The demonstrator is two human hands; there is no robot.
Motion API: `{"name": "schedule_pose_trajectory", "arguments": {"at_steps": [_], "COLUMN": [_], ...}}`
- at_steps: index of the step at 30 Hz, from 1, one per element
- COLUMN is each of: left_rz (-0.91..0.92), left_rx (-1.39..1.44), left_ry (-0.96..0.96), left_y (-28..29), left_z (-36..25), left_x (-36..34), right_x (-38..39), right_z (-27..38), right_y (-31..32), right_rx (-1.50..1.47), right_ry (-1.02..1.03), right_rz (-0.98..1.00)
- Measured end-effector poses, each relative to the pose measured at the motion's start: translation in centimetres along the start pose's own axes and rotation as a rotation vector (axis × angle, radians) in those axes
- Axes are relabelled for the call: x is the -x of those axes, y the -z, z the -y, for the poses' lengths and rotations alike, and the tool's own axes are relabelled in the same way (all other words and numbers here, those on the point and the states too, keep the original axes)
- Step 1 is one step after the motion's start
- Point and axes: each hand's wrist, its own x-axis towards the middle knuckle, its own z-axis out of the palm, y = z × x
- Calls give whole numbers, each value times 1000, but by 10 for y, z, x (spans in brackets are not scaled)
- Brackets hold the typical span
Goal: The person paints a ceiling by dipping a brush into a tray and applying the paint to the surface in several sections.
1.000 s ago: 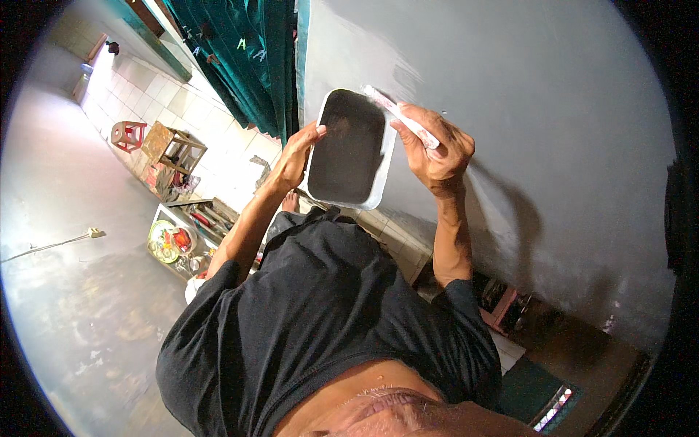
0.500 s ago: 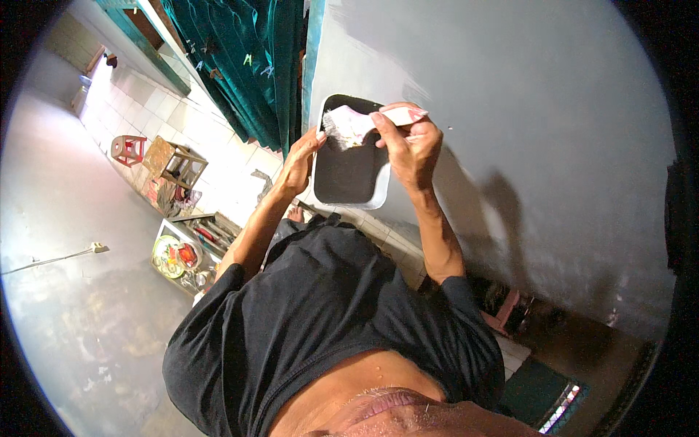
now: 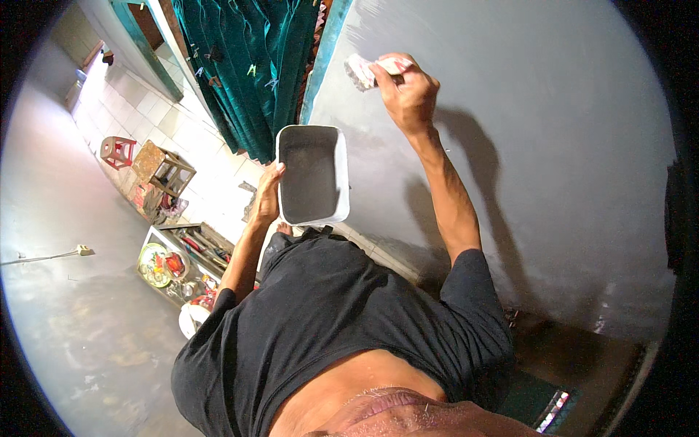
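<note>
My left hand (image 3: 268, 193) grips the left rim of a white rectangular tub (image 3: 342, 175), its thumb over the edge. Dark grey paint (image 3: 309, 178) coats the inside of the tub. Up and to the right, my right hand (image 3: 409, 95) is closed round the pale handle of a wide paintbrush (image 3: 360, 71). The brush's greyish bristles point left and are close to the grey wall (image 3: 524, 109); whether they touch it I cannot tell. A paler patch of wall lies near the teal door frame.
A dark green curtain (image 3: 240, 73) with clothes pegs hangs in the doorway beside a teal frame (image 3: 326, 62). On the left are a wooden stool (image 3: 162, 166), a red plastic stool (image 3: 118, 151) and a rack (image 3: 196, 237) of kitchen things. A socket (image 3: 84, 250) hangs from a cable.
My right hand has lifted the paintbrush out of the tub, up toward the wall. The tub in my left hand has moved down and left.
</note>
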Motion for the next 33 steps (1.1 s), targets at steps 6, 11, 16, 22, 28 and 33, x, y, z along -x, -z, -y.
{"name": "schedule_pose_trajectory", "arguments": {"at_steps": [6, 11, 16, 22, 28, 33], "left_rz": [-31, -88, -111, -63, -220, -163], "left_rx": [74, 67, 116, 147, 241, 221], "left_ry": [-30, -45, -76, -120, -85, -71], "left_y": [21, 15, 29, 49, 76, 64], "left_z": [-3, -16, -21, -9, 12, -7], "left_x": [12, 13, 17, 13, 17, 25], "right_x": [-48, -81, -103, -28, -56, -116], "right_z": [-29, -10, 29, -11, -16, 26], "right_y": [-28, -14, 2, -34, -17, 16], "right_rx": [191, 331, 322, 378, 380, 415], "right_ry": [254, 422, 579, 347, 349, 570], "right_rz": [73, 34, -146, 198, 127, -137]}}
